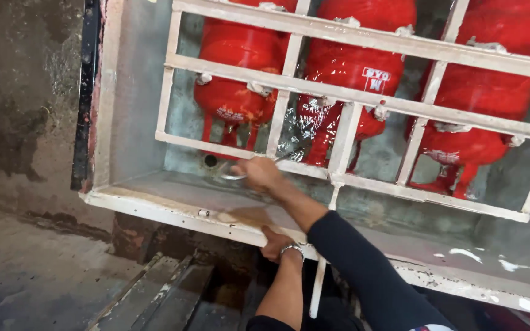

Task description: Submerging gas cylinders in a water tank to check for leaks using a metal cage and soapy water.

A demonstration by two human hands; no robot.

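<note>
The right hand [260, 173] is clamping a thin metal tool [233, 176] just below the white grille [338, 92]. The left hand [275, 242], fingers curled together, is gripping the ledge [173, 211] under that grille.

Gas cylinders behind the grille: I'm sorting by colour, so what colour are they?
Red, seen clearly in the head view: the gas cylinders stand behind a white grille.

A thin metal tool [235, 176], possibly a spoon or small scraper, lies almost level just above the grey concrete ledge [173, 193] inside the compartment. Its handle runs back into the closed right hand [259, 173], while the rounded, shiny end points left toward a dark round hole at the foot of the back wall. Motion blur hides its exact shape. The ledge beneath is pale and dusty, with a chipped, white-painted front edge.
</note>
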